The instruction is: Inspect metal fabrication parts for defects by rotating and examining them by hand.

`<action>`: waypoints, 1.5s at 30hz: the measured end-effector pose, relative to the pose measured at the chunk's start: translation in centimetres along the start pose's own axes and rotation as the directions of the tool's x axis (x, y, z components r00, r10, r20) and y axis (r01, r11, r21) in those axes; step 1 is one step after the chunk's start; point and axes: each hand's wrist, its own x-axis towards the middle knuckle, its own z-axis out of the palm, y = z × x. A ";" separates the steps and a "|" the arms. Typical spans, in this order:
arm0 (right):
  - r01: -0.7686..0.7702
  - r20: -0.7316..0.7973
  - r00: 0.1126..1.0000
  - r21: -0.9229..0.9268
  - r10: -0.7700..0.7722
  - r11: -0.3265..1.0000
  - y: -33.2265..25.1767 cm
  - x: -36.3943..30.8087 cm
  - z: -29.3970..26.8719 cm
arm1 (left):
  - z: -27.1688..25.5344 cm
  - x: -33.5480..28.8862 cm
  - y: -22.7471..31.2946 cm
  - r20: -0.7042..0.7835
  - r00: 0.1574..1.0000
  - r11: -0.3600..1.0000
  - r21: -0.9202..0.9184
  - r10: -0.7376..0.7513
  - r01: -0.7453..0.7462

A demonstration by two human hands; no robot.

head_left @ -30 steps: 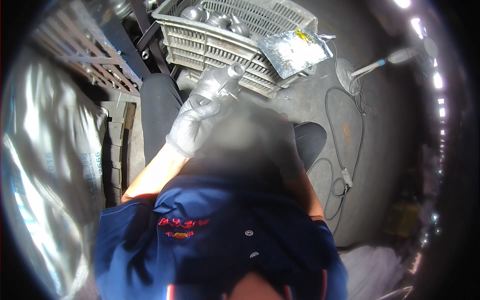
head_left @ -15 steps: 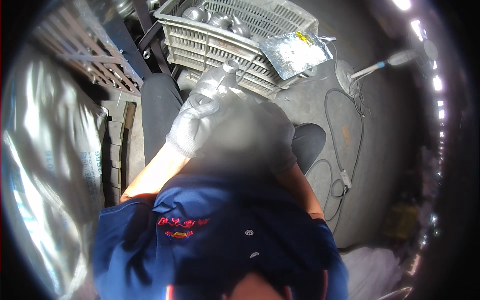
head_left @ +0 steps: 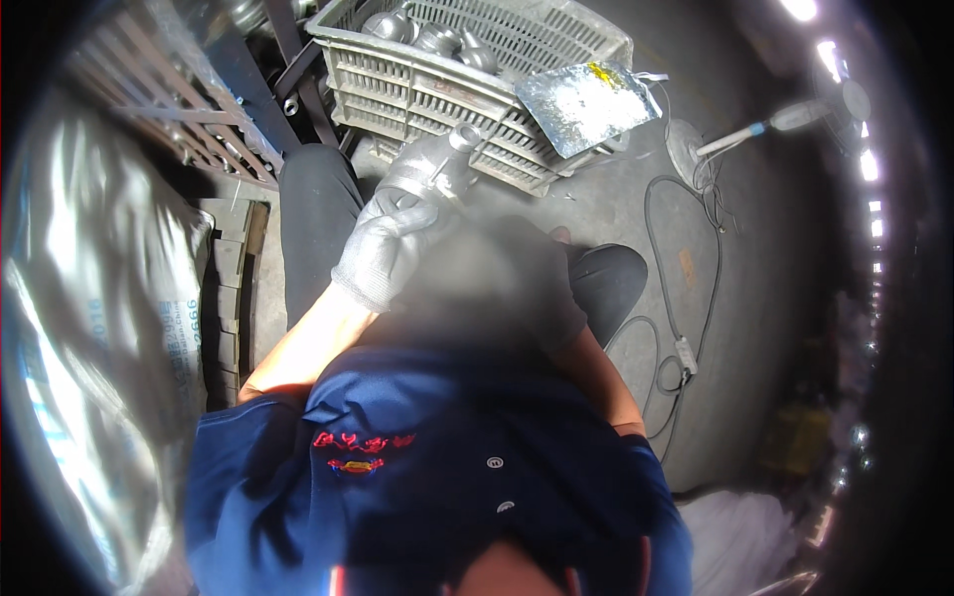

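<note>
My left hand [head_left: 386, 243], in a pale grey work glove, is closed around a grey metal fitting [head_left: 457, 164]. The fitting has a rounded body and a short open neck that points up and away from me. My right hand [head_left: 547, 293], in a darker-looking glove, is just right of the fitting, over my lap. A hazy blur covers most of it and hides its fingers, so whether it touches the fitting or holds anything cannot be made out.
Ahead stands a grey slatted plastic crate [head_left: 373, 84] holding several similar metal fittings [head_left: 437, 40]. A shiny silver sheet [head_left: 588, 104] hangs over its near right corner. A fan-like stand [head_left: 730, 142] and looped cable [head_left: 651, 223] lie right. A large white sack [head_left: 109, 328] fills the left.
The fitting's neck has tilted slightly to the right and toward me in my left hand. My right hand has shifted a little; its fingers are lost in the blur.
</note>
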 end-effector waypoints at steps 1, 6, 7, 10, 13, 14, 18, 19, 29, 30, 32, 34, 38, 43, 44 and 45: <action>-0.060 0.034 0.998 0.237 0.054 0.970 0.6 0.2 0.6 | 0.0 -0.1 0.1 0.003 1.000 1.000 0.022 0.002 -0.002; -0.209 0.022 0.974 0.455 0.224 0.866 2.0 -0.8 1.1 | -0.2 0.1 0.1 0.108 0.993 0.998 0.047 0.040 -0.045; -0.166 0.027 0.985 0.466 0.173 0.869 2.0 -0.6 1.1 | -0.4 0.2 0.1 0.168 0.984 0.996 0.048 0.060 -0.069; -0.097 0.013 0.995 0.375 0.099 0.922 1.4 -0.3 -0.4 | -0.7 0.6 0.0 0.205 0.979 0.968 -0.243 -0.013 0.063; -0.004 -0.087 0.996 0.160 0.018 0.987 0.6 0.5 -1.6 | -0.8 0.6 -0.2 0.166 0.979 0.870 -0.459 -0.118 0.182; 0.032 -0.123 0.992 0.070 -0.024 0.997 0.5 0.8 -1.9 | -0.8 0.5 -0.3 0.163 0.977 0.861 -0.468 -0.137 0.199; 0.183 -0.141 0.967 -0.192 -0.212 0.964 0.4 1.4 -2.4 | -0.6 0.2 -0.4 0.183 0.967 0.850 -0.467 -0.177 0.244; 0.203 -0.141 0.961 -0.224 -0.238 0.953 0.6 1.5 -2.2 | -0.5 0.0 -0.5 0.187 0.966 0.830 -0.498 -0.181 0.252; 0.143 -0.096 0.973 -0.454 -0.208 0.879 1.9 1.3 -1.7 | -0.8 -0.5 -0.3 0.125 0.955 0.862 -0.412 -0.268 0.296; 0.142 -0.106 0.972 -0.448 -0.211 0.882 1.8 1.1 -1.8 | -0.8 -0.5 -0.3 0.101 0.956 0.863 -0.412 -0.276 0.293; 0.131 -0.111 0.974 -0.429 -0.197 0.894 1.6 1.0 -2.1 | -0.6 -0.4 -0.4 0.101 0.958 0.856 -0.432 -0.269 0.285; 0.142 -0.118 0.969 -0.452 -0.217 0.880 1.3 1.0 -2.2 | -0.5 -0.4 -0.4 0.056 0.957 0.868 -0.407 -0.285 0.283; 0.105 -0.102 0.979 -0.497 -0.178 0.861 1.0 0.9 -2.3 | -0.4 -0.5 -0.5 0.066 0.954 0.879 -0.376 -0.292 0.294; 0.065 -0.067 0.992 -0.456 -0.108 0.888 0.9 0.6 -2.7 | -0.4 -0.6 -0.6 0.126 0.948 0.849 -0.422 -0.292 0.317; 0.057 -0.058 0.994 -0.456 -0.094 0.888 0.9 0.5 -2.8 | -0.4 -0.6 -0.6 0.143 0.947 0.846 -0.425 -0.288 0.321; 0.061 -0.061 0.993 -0.461 -0.100 0.885 0.9 0.4 -2.9 | -0.4 -0.6 -0.6 0.129 0.948 0.858 -0.404 -0.290 0.317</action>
